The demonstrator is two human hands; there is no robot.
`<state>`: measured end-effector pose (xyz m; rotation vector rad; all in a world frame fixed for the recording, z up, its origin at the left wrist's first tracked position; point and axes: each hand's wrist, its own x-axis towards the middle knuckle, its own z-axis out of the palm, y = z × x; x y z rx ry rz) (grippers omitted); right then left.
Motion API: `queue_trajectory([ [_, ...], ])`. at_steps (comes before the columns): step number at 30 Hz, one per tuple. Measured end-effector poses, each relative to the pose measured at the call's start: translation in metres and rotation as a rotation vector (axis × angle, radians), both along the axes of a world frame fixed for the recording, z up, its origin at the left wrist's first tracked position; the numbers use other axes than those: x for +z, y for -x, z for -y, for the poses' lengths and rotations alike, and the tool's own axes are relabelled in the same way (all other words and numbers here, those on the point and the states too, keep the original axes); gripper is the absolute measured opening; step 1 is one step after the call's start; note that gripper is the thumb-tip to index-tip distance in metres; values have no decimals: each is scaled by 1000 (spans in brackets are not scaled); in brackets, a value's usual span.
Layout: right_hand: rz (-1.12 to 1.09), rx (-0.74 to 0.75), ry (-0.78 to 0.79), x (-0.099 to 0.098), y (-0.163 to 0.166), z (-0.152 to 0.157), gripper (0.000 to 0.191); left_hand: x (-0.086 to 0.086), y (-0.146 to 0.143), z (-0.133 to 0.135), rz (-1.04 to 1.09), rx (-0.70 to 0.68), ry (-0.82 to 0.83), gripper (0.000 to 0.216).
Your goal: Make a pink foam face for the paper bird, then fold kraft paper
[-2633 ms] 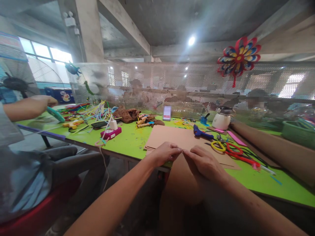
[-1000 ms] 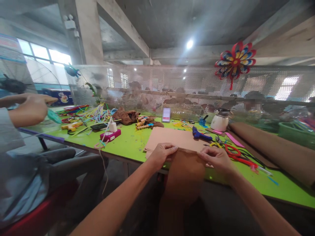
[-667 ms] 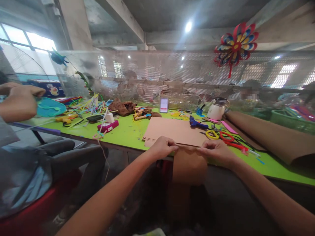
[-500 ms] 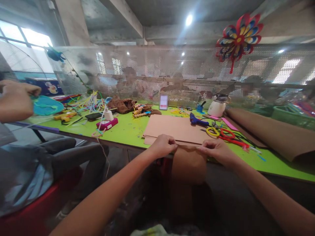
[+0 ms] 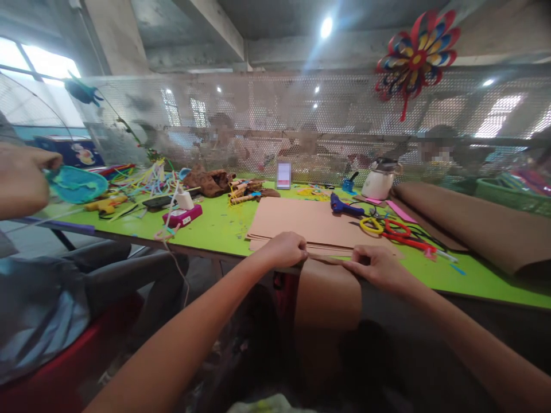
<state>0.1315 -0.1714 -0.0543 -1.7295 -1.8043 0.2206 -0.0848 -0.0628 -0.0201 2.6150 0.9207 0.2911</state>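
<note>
In the head view, we see the left hand (image 5: 289, 249) and right hand (image 5: 379, 267) each pinching one end of the folded top edge of a brown paper strip (image 5: 328, 295), which hangs below the table's near edge. Just beyond it, we see stacked tan sheets (image 5: 293, 218) lying on the green table (image 5: 210, 228), a blue glue gun (image 5: 346, 206) touching them.

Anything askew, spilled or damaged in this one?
No spilled liquid or damage stands out. Mildly askew: the tan paper sheets form an uneven stack, lower edges poking out. Colourful strips at left lie in a tangled heap. The brown paper between the left hand and right hand shows no tear.
</note>
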Motion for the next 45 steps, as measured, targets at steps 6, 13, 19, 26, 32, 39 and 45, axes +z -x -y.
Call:
queue_trajectory([
  [6,-25,-4,-27,-5,-1,-2,33,13,-6,6,-217,-48,-129,18],
  [13,1,75,-76,-9,-4,-4,20,12,-1,12,-179,-22,-197,14],
  [19,126,281,-96,1,-1,-4,32,-10,4,-5,145,-215,-214,29],
  [26,156,451,-51,8,1,-5,33,-21,1,-12,162,-454,-243,25],
  [32,147,479,-43,5,-3,-6,34,-24,3,-12,199,-527,-361,24],
  [39,208,482,-39,11,1,-3,32,-22,6,-8,132,-565,-484,23],
  [45,284,475,-16,17,5,1,31,-21,5,-7,94,-578,-546,23],
])
